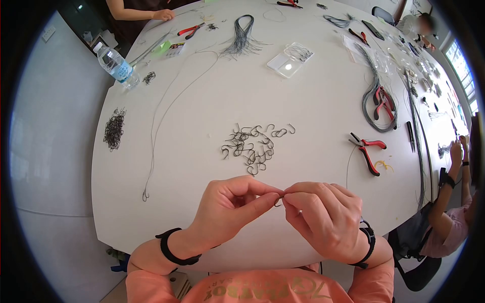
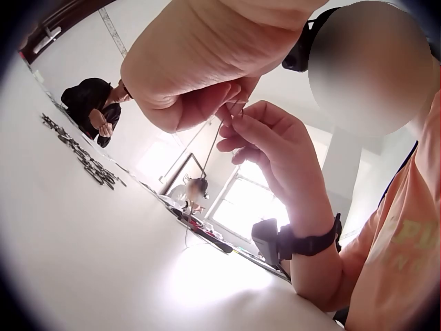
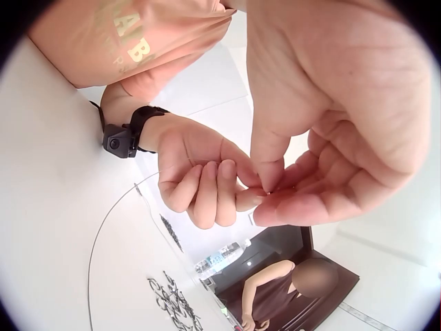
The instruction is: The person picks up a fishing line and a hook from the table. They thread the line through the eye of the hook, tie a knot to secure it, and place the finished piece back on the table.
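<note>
Thumb and forefinger of my left hand [image 1: 235,204] pinch a small dark fishhook [image 1: 277,203], its bend sticking out below the fingertips. My right hand [image 1: 323,214] pinches at the same spot, fingertips against those of the left; the other fingers are curled in. Most of the hook is hidden between the fingers. A thin line [image 3: 92,241] runs in a wide curve from near the hands in the right wrist view. Just beyond the hands lies a loose pile of fishhooks [image 1: 250,146] on the white table [image 1: 202,101].
Red-handled pliers [image 1: 371,157] lie to the right, near more pliers and a coil of grey line [image 1: 365,108]. A denser hook heap [image 1: 114,130], a looped line with a hook [image 1: 145,196] and a water bottle [image 1: 118,65] are at left. A clear box [image 1: 290,60] stands farther back. Other people sit around.
</note>
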